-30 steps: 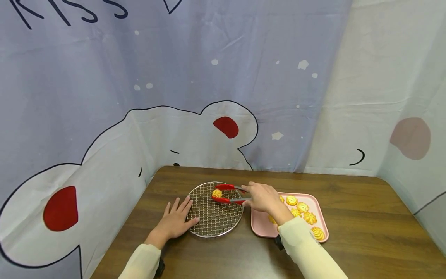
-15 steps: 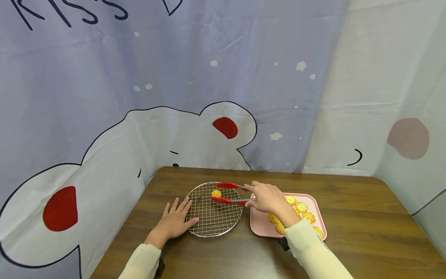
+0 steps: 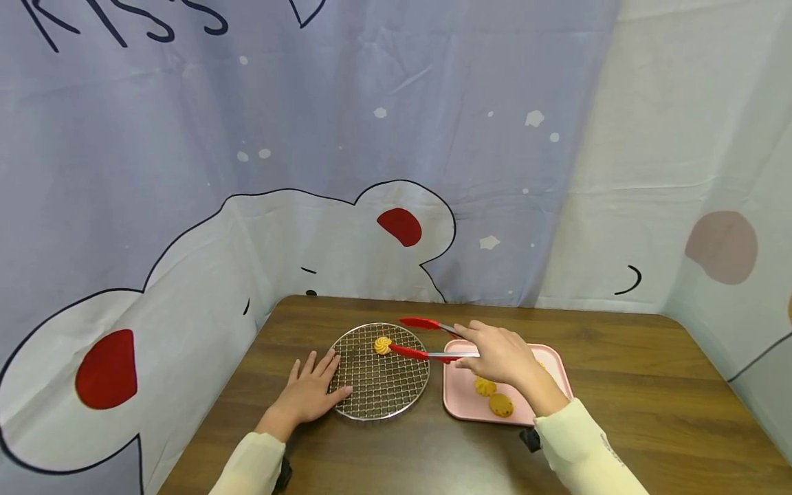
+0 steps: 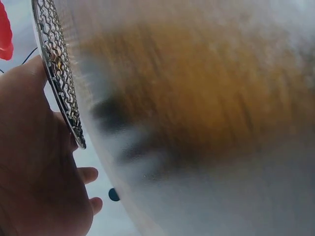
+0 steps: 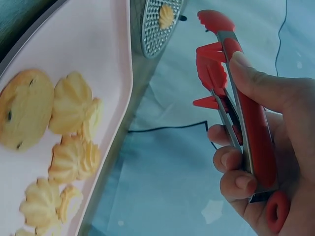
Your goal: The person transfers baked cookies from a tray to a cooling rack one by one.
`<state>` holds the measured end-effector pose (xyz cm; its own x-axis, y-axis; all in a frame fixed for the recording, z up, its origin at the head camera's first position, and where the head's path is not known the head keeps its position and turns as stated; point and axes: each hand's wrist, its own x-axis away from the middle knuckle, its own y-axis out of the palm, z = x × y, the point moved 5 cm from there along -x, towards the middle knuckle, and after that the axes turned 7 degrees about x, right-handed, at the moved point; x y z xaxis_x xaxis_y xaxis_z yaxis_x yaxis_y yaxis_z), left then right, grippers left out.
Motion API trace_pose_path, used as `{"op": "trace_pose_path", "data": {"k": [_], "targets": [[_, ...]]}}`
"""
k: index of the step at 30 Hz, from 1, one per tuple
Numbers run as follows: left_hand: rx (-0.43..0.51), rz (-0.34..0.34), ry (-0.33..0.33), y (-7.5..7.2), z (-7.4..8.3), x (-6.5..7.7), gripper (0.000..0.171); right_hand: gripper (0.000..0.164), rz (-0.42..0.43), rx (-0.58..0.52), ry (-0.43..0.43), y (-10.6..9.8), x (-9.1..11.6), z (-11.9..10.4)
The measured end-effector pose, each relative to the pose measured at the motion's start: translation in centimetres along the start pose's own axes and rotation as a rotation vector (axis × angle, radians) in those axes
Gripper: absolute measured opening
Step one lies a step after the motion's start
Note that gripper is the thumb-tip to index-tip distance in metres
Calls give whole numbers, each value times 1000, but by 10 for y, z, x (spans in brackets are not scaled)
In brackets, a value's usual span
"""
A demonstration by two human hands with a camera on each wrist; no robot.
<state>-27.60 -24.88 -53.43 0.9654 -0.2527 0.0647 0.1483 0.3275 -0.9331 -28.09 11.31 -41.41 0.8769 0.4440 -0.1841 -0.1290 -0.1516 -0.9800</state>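
Note:
A pair of red-tipped metal tongs (image 5: pixel 256 132) is gripped in my right hand (image 3: pixel 498 354), thumb on one arm and fingers curled round the other. The tips stand apart with nothing between them. One swirled cookie (image 3: pixel 383 345) lies on the round wire rack (image 3: pixel 380 385), just left of the lower tong tip in the head view. My left hand (image 3: pixel 312 395) rests with spread fingers on the rack's left edge. In the left wrist view the rack's rim (image 4: pixel 59 98) shows beside the thumb.
A pink tray (image 3: pixel 460 405) with several cookies stands right of the rack, partly hidden by my right hand and forearm. Among them in the right wrist view lies a round speckled cookie (image 5: pixel 27 109). A printed curtain (image 3: pixel 346 137) hangs behind the brown table (image 3: pixel 650 392).
My right hand has drawn the tongs to the right, and the tips have come away from the cookie, which stays on the rack. My left hand has hardly moved.

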Motion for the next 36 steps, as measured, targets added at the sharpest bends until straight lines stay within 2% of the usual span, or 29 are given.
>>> {"op": "trace_pose_path", "data": {"k": [12,36], "targets": [[-18,-26,-9,-7,8,6,84,67,34,-22,-14,-11,28,14],[-12,-17,-7,-7,7,6,83,66,12,-16,108,-25,86,49]]}}
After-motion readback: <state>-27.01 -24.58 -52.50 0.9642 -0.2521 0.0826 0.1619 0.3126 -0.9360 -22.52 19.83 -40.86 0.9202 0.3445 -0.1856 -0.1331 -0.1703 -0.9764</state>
